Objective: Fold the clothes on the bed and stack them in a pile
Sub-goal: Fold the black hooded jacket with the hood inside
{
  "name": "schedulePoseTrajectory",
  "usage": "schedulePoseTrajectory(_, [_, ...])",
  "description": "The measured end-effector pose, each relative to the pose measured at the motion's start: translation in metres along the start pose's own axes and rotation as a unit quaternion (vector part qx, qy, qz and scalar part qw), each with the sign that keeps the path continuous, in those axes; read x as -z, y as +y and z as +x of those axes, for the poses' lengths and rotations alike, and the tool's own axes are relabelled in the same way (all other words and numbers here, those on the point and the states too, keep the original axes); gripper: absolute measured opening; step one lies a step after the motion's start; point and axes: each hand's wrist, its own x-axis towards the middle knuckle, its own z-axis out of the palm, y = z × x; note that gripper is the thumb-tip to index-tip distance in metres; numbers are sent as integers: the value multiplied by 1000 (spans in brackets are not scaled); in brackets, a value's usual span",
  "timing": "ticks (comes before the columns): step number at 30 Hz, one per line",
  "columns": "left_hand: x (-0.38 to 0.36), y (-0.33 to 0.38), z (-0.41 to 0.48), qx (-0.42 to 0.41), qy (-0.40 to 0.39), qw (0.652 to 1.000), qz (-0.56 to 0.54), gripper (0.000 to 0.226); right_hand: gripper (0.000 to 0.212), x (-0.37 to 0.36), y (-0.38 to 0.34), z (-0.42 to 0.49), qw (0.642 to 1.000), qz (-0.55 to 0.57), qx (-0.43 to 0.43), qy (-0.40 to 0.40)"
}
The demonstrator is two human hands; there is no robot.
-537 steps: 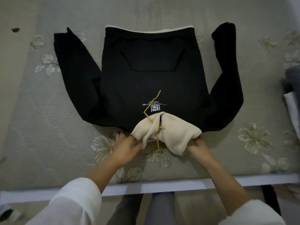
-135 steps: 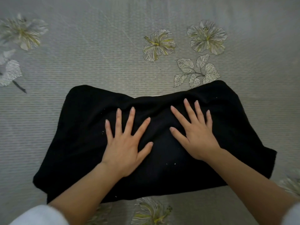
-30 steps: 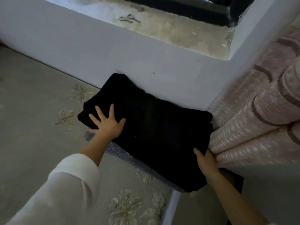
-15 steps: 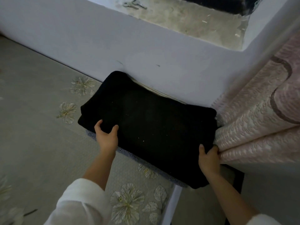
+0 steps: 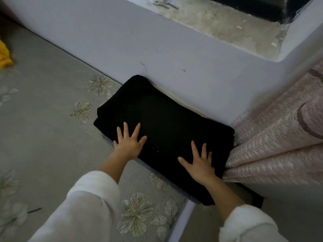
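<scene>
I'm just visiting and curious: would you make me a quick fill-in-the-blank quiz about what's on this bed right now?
The left hand and right hand lie flat on a folded garment coloured ____. The pink curtain hangs at the garment's ____ side. The crumpled cloth at the picture's left edge is ____.
Missing words: black; right; yellow.

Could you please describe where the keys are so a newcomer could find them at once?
Above the bed runs a white wall topped by a grey, dusty window ledge. The keys lie at its visible left end, the only metal thing on it.
</scene>
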Motion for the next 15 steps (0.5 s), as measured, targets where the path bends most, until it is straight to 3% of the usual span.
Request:
schedulePoseTrajectory(4, [-1,-12,-40,-42,21,998,-28,64,82,8,-14,-19,998,-50,16,45])
schedulePoseTrajectory(8, [-23,-41,-108,-34,43,993,-104,60,71,-9,-49,-61,983,-70,137,100])
schedulePoseTrajectory(15, [-25,-123,-241,67,156,966,-194,48,61,-89,-120,-161,952,-131,274,45])
